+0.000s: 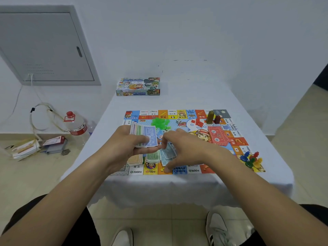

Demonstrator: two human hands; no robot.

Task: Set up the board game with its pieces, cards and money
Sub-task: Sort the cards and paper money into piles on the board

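Observation:
The colourful game board (193, 170) lies flat on the white-clothed table. My left hand (127, 141) grips a fanned stack of play money (148, 134), a blue 2000 note on top. My right hand (184, 146) hovers with fingers spread over sorted money piles: tan (135, 159), green (153, 157) and blue (168, 153), fingertips touching the blue pile. Green plastic houses (160, 123), a die (178, 121), red pieces (198, 122), red cards (217, 136) and coloured pawns (251, 159) sit on the board.
The game box (138, 87) stands at the table's far edge by the wall. Two tall tokens (213, 118) stand near the board's far right corner. On the floor at left are a water bottle (77, 124), cables and small boxes (53, 144).

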